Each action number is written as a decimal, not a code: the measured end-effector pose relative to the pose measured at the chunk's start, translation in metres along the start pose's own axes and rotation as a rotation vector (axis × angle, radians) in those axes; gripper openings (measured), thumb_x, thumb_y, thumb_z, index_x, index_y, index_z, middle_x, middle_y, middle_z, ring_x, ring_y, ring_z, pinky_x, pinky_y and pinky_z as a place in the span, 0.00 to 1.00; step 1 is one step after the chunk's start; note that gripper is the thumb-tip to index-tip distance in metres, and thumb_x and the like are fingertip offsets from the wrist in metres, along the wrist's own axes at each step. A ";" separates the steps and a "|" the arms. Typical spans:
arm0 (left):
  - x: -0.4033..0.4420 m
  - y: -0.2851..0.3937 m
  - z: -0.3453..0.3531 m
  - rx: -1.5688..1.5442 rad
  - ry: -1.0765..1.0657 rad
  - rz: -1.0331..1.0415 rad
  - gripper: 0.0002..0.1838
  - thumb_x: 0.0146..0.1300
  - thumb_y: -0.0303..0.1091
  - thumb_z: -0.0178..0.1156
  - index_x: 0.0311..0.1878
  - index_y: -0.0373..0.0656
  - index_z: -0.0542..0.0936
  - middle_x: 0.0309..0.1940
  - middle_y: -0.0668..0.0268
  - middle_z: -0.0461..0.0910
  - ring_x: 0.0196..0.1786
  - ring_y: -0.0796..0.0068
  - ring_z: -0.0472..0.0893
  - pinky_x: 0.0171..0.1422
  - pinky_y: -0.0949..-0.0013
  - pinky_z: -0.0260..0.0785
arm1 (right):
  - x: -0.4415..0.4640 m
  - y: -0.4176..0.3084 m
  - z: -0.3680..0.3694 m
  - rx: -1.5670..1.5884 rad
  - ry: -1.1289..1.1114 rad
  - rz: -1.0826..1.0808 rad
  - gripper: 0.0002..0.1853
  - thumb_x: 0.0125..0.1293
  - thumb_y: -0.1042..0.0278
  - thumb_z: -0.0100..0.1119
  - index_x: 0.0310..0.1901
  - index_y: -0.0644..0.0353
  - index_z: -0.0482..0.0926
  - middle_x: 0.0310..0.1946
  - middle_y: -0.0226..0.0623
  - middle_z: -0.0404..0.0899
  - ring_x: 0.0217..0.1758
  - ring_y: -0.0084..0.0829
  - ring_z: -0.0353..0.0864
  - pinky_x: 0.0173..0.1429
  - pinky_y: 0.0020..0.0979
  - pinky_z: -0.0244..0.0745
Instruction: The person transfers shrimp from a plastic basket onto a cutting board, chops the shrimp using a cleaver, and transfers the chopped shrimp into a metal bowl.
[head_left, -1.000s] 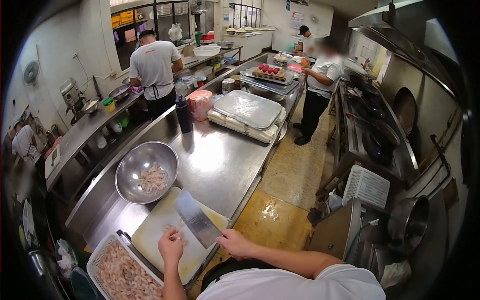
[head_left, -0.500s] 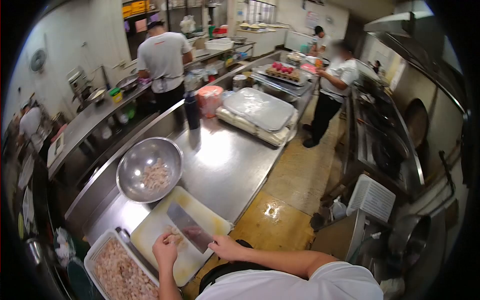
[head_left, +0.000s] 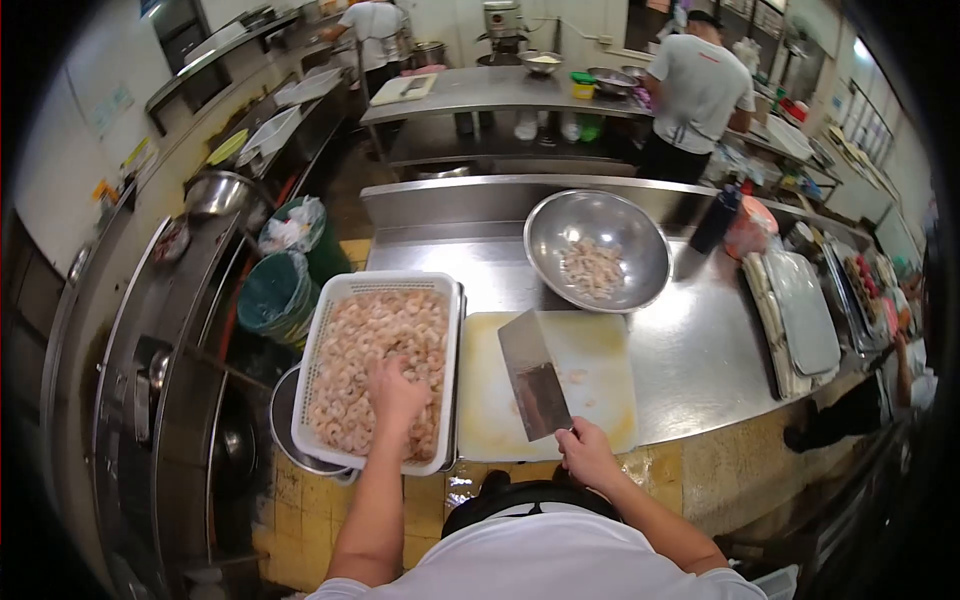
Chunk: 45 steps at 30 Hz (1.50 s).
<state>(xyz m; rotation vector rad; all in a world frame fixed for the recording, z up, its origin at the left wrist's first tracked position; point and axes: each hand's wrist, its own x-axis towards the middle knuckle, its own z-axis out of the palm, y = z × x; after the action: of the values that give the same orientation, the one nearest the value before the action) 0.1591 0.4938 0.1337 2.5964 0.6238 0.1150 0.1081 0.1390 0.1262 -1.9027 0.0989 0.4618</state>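
My right hand [head_left: 590, 454] grips the handle of a broad cleaver [head_left: 535, 378], its blade over the white cutting board [head_left: 480, 420]. Small shrimp pieces [head_left: 574, 377] lie on the board beside the blade. My left hand [head_left: 397, 392] reaches into a white plastic basket [head_left: 452, 330] heaped with peeled shrimp [head_left: 350, 350]. Its fingers are gathered down among the shrimp, and the fingertips are partly hidden. Behind the board, a steel bowl [head_left: 640, 235] holds a smaller pile of shrimp [head_left: 591, 266].
Left of the basket stand bins with plastic liners [head_left: 275, 290]. A dark bottle [head_left: 714, 220] and a covered tray [head_left: 805, 310] are on the steel table [head_left: 700, 340] to the right. One person in a white shirt [head_left: 700, 85] works at the far counter; others are farther off.
My view has swung left. My left hand has gone from the shrimp on the board into the basket. The cleaver stays in my right hand over the board.
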 end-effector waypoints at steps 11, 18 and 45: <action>0.035 -0.025 0.027 -0.291 -0.414 -0.255 0.56 0.54 0.60 0.77 0.80 0.38 0.68 0.74 0.44 0.75 0.75 0.51 0.76 0.79 0.54 0.68 | 0.000 -0.011 0.002 0.085 -0.015 0.110 0.13 0.76 0.64 0.58 0.40 0.69 0.76 0.26 0.39 0.79 0.22 0.31 0.80 0.26 0.37 0.76; 0.041 -0.039 0.053 -0.827 -0.286 -0.281 0.22 0.61 0.32 0.70 0.59 0.38 0.84 0.49 0.54 0.88 0.48 0.58 0.88 0.55 0.59 0.83 | 0.002 -0.005 -0.003 0.162 0.016 0.136 0.12 0.76 0.64 0.58 0.41 0.68 0.76 0.27 0.37 0.79 0.21 0.27 0.79 0.23 0.34 0.74; 0.030 0.147 0.108 -0.265 -0.506 0.229 0.26 0.66 0.43 0.71 0.68 0.52 0.86 0.52 0.50 0.91 0.51 0.60 0.90 0.59 0.63 0.80 | -0.013 0.035 -0.068 -0.416 0.364 -0.022 0.16 0.74 0.63 0.60 0.53 0.68 0.81 0.35 0.55 0.85 0.35 0.58 0.84 0.43 0.50 0.81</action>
<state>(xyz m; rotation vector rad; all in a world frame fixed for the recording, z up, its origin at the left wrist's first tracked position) 0.2663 0.3464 0.1039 2.2964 0.1180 -0.3535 0.1041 0.0613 0.1208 -2.3799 0.2348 0.1184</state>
